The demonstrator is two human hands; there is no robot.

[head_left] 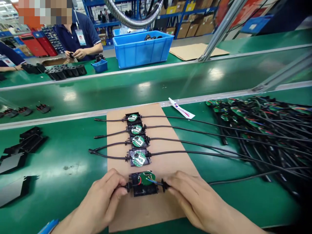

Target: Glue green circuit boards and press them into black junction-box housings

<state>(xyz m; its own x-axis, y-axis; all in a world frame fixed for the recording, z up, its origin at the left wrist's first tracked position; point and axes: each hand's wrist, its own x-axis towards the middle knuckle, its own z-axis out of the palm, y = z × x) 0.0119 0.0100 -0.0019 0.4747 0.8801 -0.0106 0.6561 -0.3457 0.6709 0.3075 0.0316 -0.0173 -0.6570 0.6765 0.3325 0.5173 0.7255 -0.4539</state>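
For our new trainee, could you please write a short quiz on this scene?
1. How many housings with green boards lie on the cardboard sheet, counting the nearest housing?
2. True or false: the pile of cabled boards lies left of the cardboard sheet.
3. Where do the left hand and right hand grip the nearest housing? A) at its cable ends B) on its board C) nowhere
Key: 1 five; 2 false; 3 A.

four housings [138, 141] sat in a column on cardboard sheet [146, 211], centre | fifth housing [143, 188] below them | cable pile [263, 130] right | covers [24, 143] left
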